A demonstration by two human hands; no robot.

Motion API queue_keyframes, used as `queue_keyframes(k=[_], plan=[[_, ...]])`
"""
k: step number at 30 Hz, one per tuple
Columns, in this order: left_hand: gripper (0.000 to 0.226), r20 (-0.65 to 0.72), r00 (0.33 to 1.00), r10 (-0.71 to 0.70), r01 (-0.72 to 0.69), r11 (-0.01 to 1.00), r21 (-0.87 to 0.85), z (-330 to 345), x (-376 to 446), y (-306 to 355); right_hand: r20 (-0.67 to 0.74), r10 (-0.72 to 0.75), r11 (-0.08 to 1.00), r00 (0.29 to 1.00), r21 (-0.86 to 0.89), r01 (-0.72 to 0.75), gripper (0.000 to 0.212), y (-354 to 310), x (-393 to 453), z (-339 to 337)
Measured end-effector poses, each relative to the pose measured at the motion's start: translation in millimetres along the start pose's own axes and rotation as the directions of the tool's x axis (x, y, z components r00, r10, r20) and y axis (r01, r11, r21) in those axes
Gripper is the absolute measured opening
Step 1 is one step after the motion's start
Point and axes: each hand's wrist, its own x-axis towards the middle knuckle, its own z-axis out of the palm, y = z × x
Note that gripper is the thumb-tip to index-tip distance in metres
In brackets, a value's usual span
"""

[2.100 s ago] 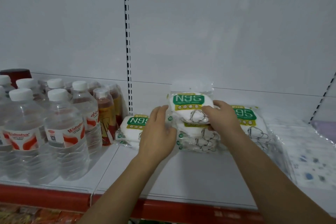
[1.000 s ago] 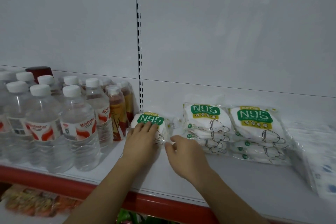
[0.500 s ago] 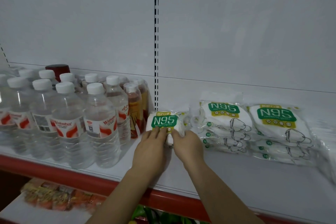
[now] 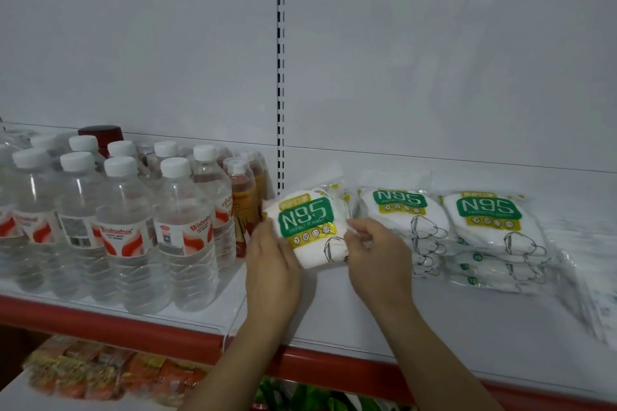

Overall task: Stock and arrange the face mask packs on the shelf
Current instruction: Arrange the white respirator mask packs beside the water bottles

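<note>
both hands' fingers [image 4: 267,237] clamped on crinkly plastic n95 pack [image 4: 309,227], tilted above shelf [image 4: 434,320].

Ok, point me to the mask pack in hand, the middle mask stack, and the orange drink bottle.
Held mask pack [image 4: 307,222], head view, green N95 label.
Middle mask stack [image 4: 400,202], head view, top pack's label.
Orange drink bottle [image 4: 243,207], head view, its body.

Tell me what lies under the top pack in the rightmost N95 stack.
Under the top pack, more N95 packs show by their front edges; their count and the shelf beneath are hidden.

Three mask stacks [image 4: 404,227], about fourteen bottles [image 4: 133,230].
</note>
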Motion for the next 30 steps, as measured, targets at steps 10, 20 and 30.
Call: queue_keyframes(k=[10,20,30], plan=[[0.038,0.439,0.822,-0.362,0.559,0.37,-0.742,-2.2,17.4,77.7,0.118,0.219,0.851,0.969,0.463,-0.248,0.02,0.8,8.9,-65.0],[0.043,0.691,0.683,-0.237,0.721,0.369,-0.587,42.0,20.3,142.1,0.153,0.32,0.785,0.935,0.51,-0.352,0.025,8.1,42.7,-157.9],[0.036,0.356,0.829,-0.432,0.558,0.686,-0.467,105.8,66.8,161.8,-0.074,0.401,0.873,0.913,0.334,-0.356,0.035,80.1,134.1,-228.7]])
